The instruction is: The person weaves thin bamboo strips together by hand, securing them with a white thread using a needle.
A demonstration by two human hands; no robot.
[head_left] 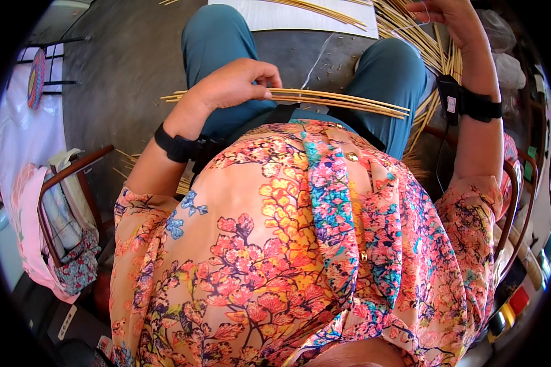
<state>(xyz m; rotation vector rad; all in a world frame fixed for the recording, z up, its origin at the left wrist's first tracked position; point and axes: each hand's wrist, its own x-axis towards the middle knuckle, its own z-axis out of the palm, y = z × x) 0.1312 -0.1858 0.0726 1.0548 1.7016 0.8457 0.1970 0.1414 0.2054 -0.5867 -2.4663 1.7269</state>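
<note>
Several thin tan sticks (pixel 343 101) lie crosswise over my lap, side by side. My left hand (pixel 242 82) is closed round them left of their middle, with thumb and fingertips pressed together; their short ends poke out past the wrist. Far off to the right, my right hand (pixel 447 17) is raised with bent fingers, partly cut off by the upper edge. A thin pale thread (pixel 404 28) runs from those fingers; where its other end goes I cannot make out.
More long sticks (pixel 438 58) lie in a heap at the right, others on a white board (pixel 288 17) ahead. Short cut bits (pixel 332 66) are scattered on the grey floor (pixel 128 55). Chairs with cloths (pixel 64 232) stand at the left; a chair arm (pixel 520 202) is at the right.
</note>
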